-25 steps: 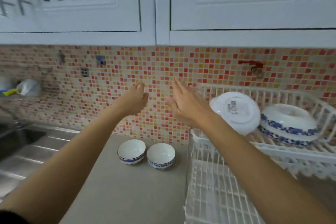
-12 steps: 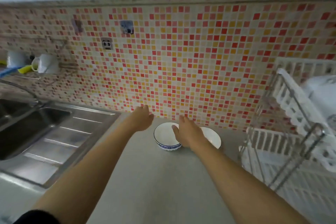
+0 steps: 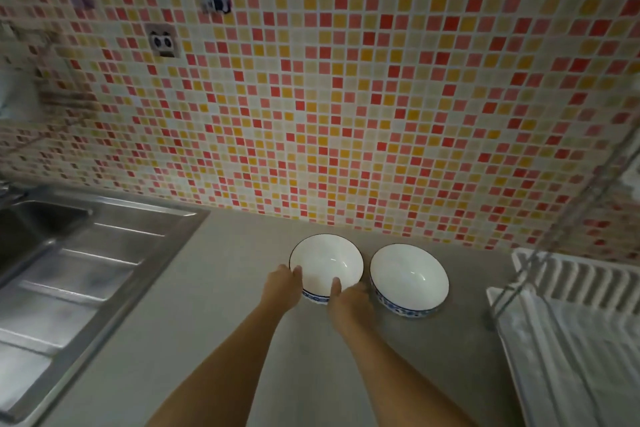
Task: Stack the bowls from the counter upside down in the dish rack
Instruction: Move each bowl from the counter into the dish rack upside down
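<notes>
Your view cuts off the white plastic dish rack (image 3: 571, 350) at the right edge; your hands hide the left white bowl's (image 3: 325, 263) near rim.

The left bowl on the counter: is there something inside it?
The left bowl looks empty: a plain white inside. The left hand and right hand grip its near rim, thumbs reaching in, so that strip of the inside is covered.

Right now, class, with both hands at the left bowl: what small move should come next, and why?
Probably close both hands on the left bowl and lift it. The left hand and right hand already touch its near rim from either side, it sits upright on the counter beside the right bowl, and the dish rack waits to the right.
</notes>
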A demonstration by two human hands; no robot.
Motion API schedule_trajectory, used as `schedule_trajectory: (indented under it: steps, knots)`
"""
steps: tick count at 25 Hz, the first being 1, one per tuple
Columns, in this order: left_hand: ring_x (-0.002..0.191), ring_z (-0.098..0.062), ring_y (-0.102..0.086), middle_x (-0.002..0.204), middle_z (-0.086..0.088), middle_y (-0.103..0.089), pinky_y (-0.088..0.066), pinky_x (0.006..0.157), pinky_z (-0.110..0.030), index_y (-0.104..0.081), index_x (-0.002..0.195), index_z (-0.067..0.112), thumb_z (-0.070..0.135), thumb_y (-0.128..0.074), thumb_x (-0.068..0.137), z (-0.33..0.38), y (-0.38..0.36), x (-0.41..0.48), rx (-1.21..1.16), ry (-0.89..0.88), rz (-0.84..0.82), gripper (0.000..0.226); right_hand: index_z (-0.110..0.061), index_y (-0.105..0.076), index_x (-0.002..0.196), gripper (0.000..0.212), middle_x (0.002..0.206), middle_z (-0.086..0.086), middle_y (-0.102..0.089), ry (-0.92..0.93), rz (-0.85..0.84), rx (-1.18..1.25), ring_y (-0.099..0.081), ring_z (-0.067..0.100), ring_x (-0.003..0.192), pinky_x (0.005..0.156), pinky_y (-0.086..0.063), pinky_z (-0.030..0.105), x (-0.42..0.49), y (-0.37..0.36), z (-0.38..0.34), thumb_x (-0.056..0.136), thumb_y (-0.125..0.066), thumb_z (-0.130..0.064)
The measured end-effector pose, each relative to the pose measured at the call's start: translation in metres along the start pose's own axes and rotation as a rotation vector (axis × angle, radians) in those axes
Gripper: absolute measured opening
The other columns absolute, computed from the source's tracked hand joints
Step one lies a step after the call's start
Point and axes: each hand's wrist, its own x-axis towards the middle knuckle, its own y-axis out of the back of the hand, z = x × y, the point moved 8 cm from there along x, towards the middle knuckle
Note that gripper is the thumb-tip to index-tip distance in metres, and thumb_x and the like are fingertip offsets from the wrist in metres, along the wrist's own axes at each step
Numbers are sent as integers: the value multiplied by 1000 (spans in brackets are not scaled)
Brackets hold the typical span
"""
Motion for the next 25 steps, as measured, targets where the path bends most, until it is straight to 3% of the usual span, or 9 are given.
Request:
schedule_trajectory:
  steps: [4,8,13,18,23,25]
  knots:
    - [91,-36,-64,113,-27,-62,-56,84,-43,-51,115,-8,23,-40,96,-13,-18,17,-257,82,3,38,3,-37,131,46,132,19,-54,-19,-19,-16,-53,34,121,95,-44,36,14,-10,6,99,-38,-29]
    - [68,-25,-61,115,-29,-61,-61,70,-38,-49,120,-13,3,-43,94,-18,-19,11,-476,141,-24,32,4,-38,126,40,128,20,-57,56,-12,-43,-56,34,116,88,-46,33,12,-7,-1,98,-37,-24]
    - [72,-29,-62,113,-30,-61,-61,69,-39,-49,119,-13,2,-42,93,-11,33,-14,-519,98,70,32,2,-41,128,40,126,18,-57,215,-20,41,-58,33,110,81,-48,33,-12,16,-37,96,-43,-22]
    - [91,-34,-63,104,-20,-59,-59,76,-48,-48,112,-2,0,-35,92,32,124,-62,-503,-139,151,24,-4,-45,126,39,121,15,-60,398,58,160,-61,31,104,82,-51,33,-40,101,-90,94,-44,-28]
    - [79,-22,-65,99,-12,-62,-60,71,-32,-46,126,4,12,-33,99,82,170,-136,-277,-451,230,30,-4,-52,123,31,117,16,-62,631,256,-95,-60,30,105,86,-49,33,-99,210,-113,99,-39,-19]
    - [80,-22,-64,106,-11,-62,-60,72,-34,-42,133,7,12,-36,99,104,176,-172,-281,-538,275,35,-5,-51,125,30,113,16,-64,683,372,-169,-63,31,101,82,-51,35,-125,249,-112,98,-38,-12]
